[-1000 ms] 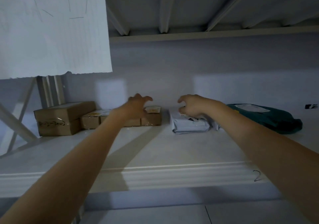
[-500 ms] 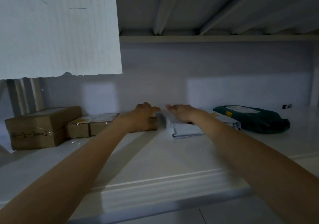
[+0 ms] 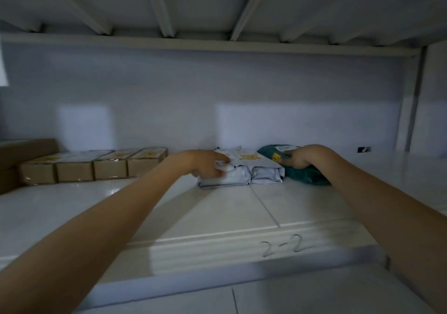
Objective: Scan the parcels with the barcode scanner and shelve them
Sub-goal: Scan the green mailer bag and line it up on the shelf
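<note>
Four small cardboard boxes [image 3: 94, 167] sit in a row at the shelf's [image 3: 217, 219] back, a larger box [image 3: 14, 159] at far left. Two pale mailer parcels [image 3: 242, 171] lie side by side, touching a green parcel [image 3: 307, 175]. Bare shelf stretches toward the front edge. The left hand [image 3: 205, 165] curls on the left mailer; the right hand [image 3: 302, 157] grips the green parcel's top.

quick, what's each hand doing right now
left hand: fingers curled on the left grey mailer bag
right hand: closed on the green parcel
</note>
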The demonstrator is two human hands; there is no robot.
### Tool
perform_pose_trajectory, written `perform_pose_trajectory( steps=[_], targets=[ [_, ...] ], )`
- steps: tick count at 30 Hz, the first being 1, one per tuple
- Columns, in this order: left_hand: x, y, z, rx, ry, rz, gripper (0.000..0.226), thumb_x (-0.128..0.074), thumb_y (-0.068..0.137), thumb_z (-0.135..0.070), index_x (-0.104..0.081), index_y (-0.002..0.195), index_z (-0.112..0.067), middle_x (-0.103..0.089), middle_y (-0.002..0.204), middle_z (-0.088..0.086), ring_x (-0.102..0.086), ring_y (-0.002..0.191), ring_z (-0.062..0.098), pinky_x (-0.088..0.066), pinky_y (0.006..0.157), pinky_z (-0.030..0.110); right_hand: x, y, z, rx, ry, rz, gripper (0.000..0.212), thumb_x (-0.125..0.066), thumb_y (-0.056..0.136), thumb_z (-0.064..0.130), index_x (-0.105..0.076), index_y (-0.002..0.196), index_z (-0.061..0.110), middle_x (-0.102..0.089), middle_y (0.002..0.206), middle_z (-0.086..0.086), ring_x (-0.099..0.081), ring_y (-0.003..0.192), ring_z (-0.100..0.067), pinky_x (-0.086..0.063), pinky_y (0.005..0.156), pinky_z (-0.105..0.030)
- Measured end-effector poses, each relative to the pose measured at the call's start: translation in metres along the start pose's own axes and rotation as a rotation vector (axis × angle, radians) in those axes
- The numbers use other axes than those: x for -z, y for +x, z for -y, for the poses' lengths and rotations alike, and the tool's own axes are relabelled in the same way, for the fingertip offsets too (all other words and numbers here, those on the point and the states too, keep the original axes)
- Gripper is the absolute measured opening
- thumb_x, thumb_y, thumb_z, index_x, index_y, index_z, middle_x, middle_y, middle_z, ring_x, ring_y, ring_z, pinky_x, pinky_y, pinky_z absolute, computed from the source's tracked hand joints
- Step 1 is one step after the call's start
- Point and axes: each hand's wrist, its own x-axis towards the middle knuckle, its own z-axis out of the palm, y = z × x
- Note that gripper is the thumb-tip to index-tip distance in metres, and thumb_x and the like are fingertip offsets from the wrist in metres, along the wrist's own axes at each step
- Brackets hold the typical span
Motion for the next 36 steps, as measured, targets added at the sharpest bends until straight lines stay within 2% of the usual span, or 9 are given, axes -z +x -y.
perform_pose_trajectory(
  steps=[3,5,7,17,21,25,32,34,36],
  targets=[
    [0.001,0.015,-0.035,0.026,0.008,-0.036,0.051,-0.042,0.099,-0.042,-0.034,0.148,-0.031,-0.035,0.155,0.001,-0.042,0.133,0.024,-0.033,0.107,0.034,0.002,0.027,-0.025,0.097,-0.059,0.076,0.093,-0.007,0.087,0.079,-0.013,0.158,0.020,-0.019,0.163,-0.007,-0.028,0.146,-0.031,-0.025,0.118,-0.047],
    [0.000,0.020,-0.053,0.057,-0.013,-0.079,0.055,-0.042,0.101,-0.039,-0.023,0.152,-0.036,-0.023,0.160,-0.001,-0.029,0.144,0.025,-0.025,0.113,0.032,0.008,0.020,-0.035,0.121,-0.020,0.048,0.082,-0.010,0.095,0.070,-0.015,0.158,0.018,-0.018,0.164,-0.007,-0.026,0.147,-0.029,-0.023,0.119,-0.045],
    [-0.004,0.026,-0.062,0.062,-0.042,-0.113,0.056,-0.044,0.100,-0.037,-0.023,0.152,-0.037,-0.024,0.160,0.001,-0.030,0.143,0.027,-0.026,0.113,0.032,0.015,0.010,-0.045,0.166,-0.021,0.035,0.074,-0.013,0.100,0.063,-0.015,0.158,0.017,-0.014,0.164,-0.007,-0.022,0.149,-0.028,-0.020,0.121,-0.042],
    [-0.022,0.025,-0.067,0.108,-0.070,-0.219,0.060,-0.059,0.093,-0.040,-0.034,0.147,-0.035,-0.045,0.148,0.008,-0.047,0.128,0.031,-0.035,0.107,0.033,0.001,0.013,-0.087,0.250,-0.025,0.004,0.080,-0.026,0.095,0.071,-0.013,0.158,0.024,-0.009,0.166,-0.002,-0.017,0.151,-0.024,-0.017,0.122,-0.040],
    [-0.023,0.019,-0.061,0.132,-0.071,-0.239,0.061,-0.058,0.093,-0.037,-0.033,0.148,-0.035,-0.043,0.150,0.005,-0.045,0.131,0.030,-0.034,0.108,0.032,0.003,0.012,-0.105,0.227,-0.023,0.029,0.076,-0.023,0.098,0.066,-0.013,0.158,0.021,-0.010,0.165,-0.004,-0.019,0.150,-0.025,-0.019,0.121,-0.038],
    [-0.027,0.019,-0.053,0.121,-0.070,-0.259,0.062,-0.059,0.093,-0.035,-0.032,0.149,-0.037,-0.041,0.151,0.004,-0.044,0.133,0.030,-0.033,0.108,0.031,0.001,0.012,-0.120,0.236,0.021,0.010,0.077,-0.029,0.095,0.069,-0.015,0.158,0.026,-0.011,0.165,-0.002,-0.018,0.150,-0.024,-0.017,0.120,-0.040],
    [-0.024,0.018,-0.027,0.056,-0.038,-0.185,0.065,-0.059,0.092,-0.039,-0.027,0.148,-0.042,-0.038,0.153,0.000,-0.045,0.133,0.027,-0.036,0.108,0.032,-0.002,0.014,-0.120,0.202,0.026,-0.014,0.078,-0.024,0.096,0.068,-0.012,0.158,0.022,-0.009,0.165,-0.004,-0.015,0.151,-0.024,-0.016,0.119,-0.036],
    [-0.024,0.017,-0.028,0.029,-0.048,-0.182,0.068,-0.058,0.091,-0.041,-0.025,0.150,-0.041,-0.038,0.154,0.001,-0.044,0.134,0.026,-0.036,0.109,0.032,0.003,0.009,-0.118,0.199,0.036,0.016,0.090,-0.023,0.089,0.078,-0.011,0.159,0.023,-0.009,0.165,-0.006,-0.017,0.150,-0.027,-0.017,0.120,-0.039],
    [-0.018,0.011,-0.028,0.021,-0.104,-0.173,0.071,-0.057,0.088,-0.048,-0.022,0.149,-0.042,-0.043,0.150,0.004,-0.048,0.130,0.026,-0.039,0.109,0.038,0.009,0.012,-0.114,0.158,0.053,-0.029,0.120,-0.026,0.063,0.099,-0.012,0.158,0.027,-0.009,0.165,-0.009,-0.016,0.150,-0.034,-0.013,0.121,-0.053]
  ],
)
